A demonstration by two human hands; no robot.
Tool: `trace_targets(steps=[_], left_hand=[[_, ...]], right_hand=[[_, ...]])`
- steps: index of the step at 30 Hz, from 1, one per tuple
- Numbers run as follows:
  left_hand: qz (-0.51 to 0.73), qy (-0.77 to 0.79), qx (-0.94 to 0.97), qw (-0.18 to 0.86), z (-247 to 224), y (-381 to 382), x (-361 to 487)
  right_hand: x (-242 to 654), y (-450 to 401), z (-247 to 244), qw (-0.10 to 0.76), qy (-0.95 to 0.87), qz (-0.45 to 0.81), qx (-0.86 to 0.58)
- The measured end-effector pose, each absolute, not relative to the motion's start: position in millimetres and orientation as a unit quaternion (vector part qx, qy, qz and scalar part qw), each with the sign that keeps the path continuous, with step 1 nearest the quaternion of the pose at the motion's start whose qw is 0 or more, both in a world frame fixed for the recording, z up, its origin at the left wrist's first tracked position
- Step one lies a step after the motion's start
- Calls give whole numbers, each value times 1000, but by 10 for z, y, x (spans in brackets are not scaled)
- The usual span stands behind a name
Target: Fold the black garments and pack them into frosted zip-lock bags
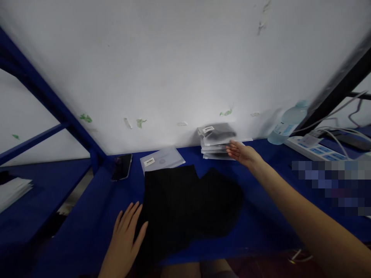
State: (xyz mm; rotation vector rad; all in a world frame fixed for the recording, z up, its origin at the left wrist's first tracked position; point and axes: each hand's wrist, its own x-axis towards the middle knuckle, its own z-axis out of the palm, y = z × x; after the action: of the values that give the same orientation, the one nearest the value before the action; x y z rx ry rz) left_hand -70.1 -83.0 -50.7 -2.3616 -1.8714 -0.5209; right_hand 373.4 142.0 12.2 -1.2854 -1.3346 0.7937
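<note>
Black folded cloth, seemingly a garment, lies spread on the blue table in front of me. My left hand rests at its left edge, fingers stretched out, with the thumb near or on the fabric. Out at the back, my right hand has its fingers extended beside a stack of clear zip bags; whether they touch is hard to tell. The top bag holds something dark and bears a barcode label. Behind the cloth lies a flat frosted bag with a barcode sticker, partly covered by the black fabric.
A phone lies at the back left, beside a blue metal frame. To the right stand a plastic water bottle and a white power strip with cables. A white wall rises behind the table.
</note>
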Motion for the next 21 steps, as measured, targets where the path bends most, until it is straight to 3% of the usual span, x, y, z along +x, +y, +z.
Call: trace_targets(steps=[11,21], left_hand=[[-215,-615,-758,25,-438,-825,-673],[-393,-563,-727,-7,216,171,-233]], right_hand=[[3357,1243,520,584,-420,491,-491],[2408,941,653,499,-434,630,-407]])
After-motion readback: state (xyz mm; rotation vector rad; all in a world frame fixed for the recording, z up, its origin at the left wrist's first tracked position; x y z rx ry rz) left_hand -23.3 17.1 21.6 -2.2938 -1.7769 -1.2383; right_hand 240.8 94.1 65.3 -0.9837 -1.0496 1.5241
